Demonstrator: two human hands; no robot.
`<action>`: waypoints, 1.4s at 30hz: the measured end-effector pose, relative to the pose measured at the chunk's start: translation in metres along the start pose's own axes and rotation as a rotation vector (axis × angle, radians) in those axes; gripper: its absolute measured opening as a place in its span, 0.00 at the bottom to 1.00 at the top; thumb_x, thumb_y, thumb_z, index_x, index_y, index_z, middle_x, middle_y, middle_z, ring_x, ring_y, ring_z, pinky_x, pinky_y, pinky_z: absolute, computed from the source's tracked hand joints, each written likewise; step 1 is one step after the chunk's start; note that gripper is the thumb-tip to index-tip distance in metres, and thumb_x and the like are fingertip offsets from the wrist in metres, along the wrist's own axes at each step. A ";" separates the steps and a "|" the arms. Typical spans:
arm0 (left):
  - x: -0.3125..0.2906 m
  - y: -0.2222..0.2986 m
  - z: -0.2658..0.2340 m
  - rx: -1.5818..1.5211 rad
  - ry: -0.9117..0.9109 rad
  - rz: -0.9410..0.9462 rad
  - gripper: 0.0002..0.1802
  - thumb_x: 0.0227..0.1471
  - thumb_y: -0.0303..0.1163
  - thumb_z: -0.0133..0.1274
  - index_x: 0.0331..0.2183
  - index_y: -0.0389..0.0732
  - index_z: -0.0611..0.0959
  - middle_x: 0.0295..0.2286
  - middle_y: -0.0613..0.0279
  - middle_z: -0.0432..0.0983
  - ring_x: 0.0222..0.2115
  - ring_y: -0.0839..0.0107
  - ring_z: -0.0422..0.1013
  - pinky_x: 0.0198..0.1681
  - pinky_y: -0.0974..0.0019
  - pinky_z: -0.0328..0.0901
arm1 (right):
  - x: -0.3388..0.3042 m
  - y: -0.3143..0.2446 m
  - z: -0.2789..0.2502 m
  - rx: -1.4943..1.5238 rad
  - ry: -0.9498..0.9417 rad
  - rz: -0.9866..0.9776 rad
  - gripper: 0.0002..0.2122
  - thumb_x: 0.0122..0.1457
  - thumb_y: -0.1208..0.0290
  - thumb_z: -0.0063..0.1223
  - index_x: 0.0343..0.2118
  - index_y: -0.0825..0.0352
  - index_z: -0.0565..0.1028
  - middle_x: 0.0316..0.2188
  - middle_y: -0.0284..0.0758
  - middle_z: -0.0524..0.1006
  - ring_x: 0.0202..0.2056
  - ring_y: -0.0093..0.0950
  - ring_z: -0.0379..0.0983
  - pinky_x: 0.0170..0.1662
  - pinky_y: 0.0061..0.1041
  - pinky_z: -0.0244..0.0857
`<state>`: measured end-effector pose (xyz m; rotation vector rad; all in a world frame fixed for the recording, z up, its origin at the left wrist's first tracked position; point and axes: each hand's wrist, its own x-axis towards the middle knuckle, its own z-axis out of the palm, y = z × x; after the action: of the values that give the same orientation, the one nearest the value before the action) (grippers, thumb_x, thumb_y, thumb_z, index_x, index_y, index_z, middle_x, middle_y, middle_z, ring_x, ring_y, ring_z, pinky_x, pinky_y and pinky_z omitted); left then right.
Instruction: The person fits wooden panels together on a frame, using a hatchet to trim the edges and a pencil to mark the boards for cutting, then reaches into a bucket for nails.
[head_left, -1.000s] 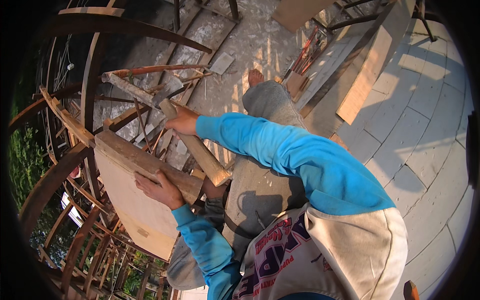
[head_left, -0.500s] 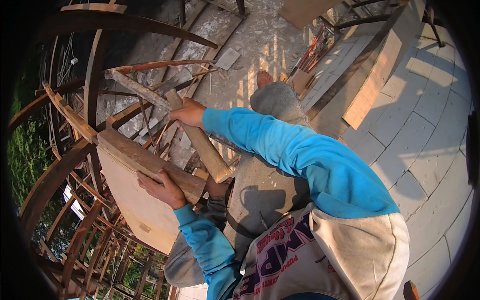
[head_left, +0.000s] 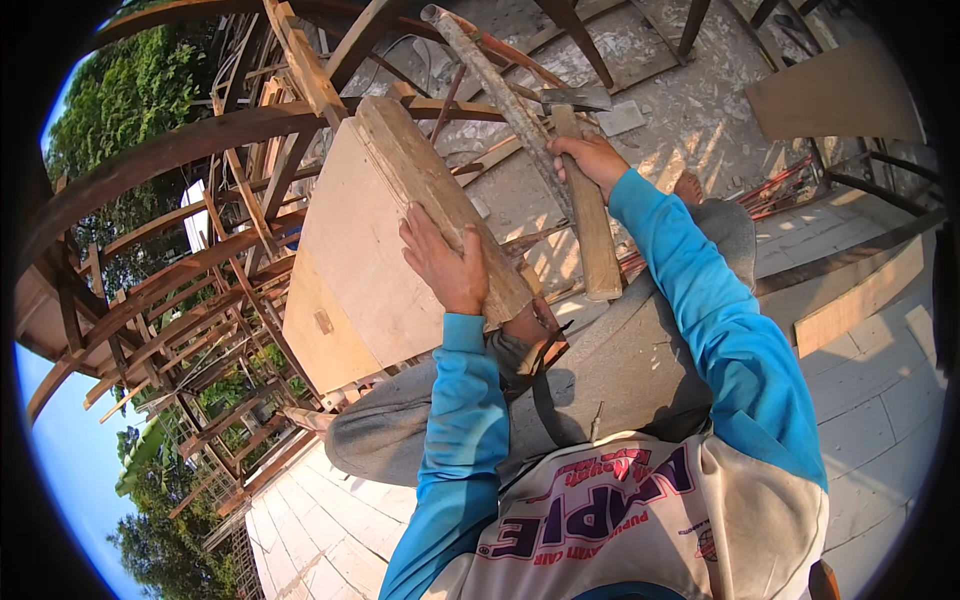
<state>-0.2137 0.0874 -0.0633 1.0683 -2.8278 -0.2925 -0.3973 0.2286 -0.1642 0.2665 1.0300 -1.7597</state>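
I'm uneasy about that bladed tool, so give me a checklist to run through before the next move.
1. Right hand closed around the wooden handle: ok.
2. Left hand resting on the wooden plank-and-panel piece: ok.
3. Left hand apart from the metal blade: ok, the blade is at the handle's far end.
4. Blade tight on the handle: cannot tell.
5. Foot beyond the right forearm covered: not ok, it is bare.

The view has swung: the pale, flat plywood panel (head_left: 345,260) sits higher and further right, the thick wooden handle (head_left: 592,235) stands more upright, and bright blue sky (head_left: 75,455) now shows lower left.
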 end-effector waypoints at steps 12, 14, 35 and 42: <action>0.001 -0.001 -0.006 -0.177 0.032 -0.052 0.46 0.43 0.41 0.55 0.61 0.36 0.58 0.61 0.46 0.53 0.64 0.48 0.41 0.63 0.41 0.31 | 0.022 0.025 -0.008 -0.104 0.058 0.031 0.09 0.54 0.69 0.54 0.34 0.68 0.71 0.22 0.32 0.72 0.21 0.22 0.69 0.26 0.23 0.66; 0.001 -0.001 -0.005 -0.177 0.039 -0.054 0.46 0.42 0.41 0.55 0.61 0.36 0.59 0.60 0.45 0.54 0.64 0.48 0.41 0.64 0.42 0.30 | 0.023 0.029 -0.006 -0.105 0.060 0.037 0.09 0.54 0.69 0.54 0.34 0.68 0.71 0.22 0.32 0.73 0.21 0.22 0.69 0.25 0.23 0.66; 0.000 0.000 -0.006 -0.192 0.031 -0.075 0.44 0.44 0.39 0.55 0.61 0.37 0.60 0.61 0.44 0.53 0.64 0.47 0.39 0.64 0.42 0.29 | 0.030 0.031 -0.009 -0.053 0.091 0.100 0.10 0.53 0.70 0.55 0.36 0.68 0.71 0.21 0.33 0.73 0.20 0.22 0.69 0.24 0.23 0.66; -0.009 0.013 -0.006 -0.246 -0.053 -0.006 0.44 0.41 0.34 0.57 0.61 0.39 0.61 0.61 0.41 0.51 0.64 0.48 0.41 0.64 0.43 0.24 | 0.030 0.028 -0.006 -0.043 0.084 0.097 0.10 0.52 0.70 0.56 0.36 0.69 0.72 0.22 0.33 0.73 0.20 0.23 0.69 0.24 0.22 0.66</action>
<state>-0.2145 0.1019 -0.0547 1.0306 -2.7410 -0.6593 -0.3888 0.2103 -0.2003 0.3605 1.0960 -1.6487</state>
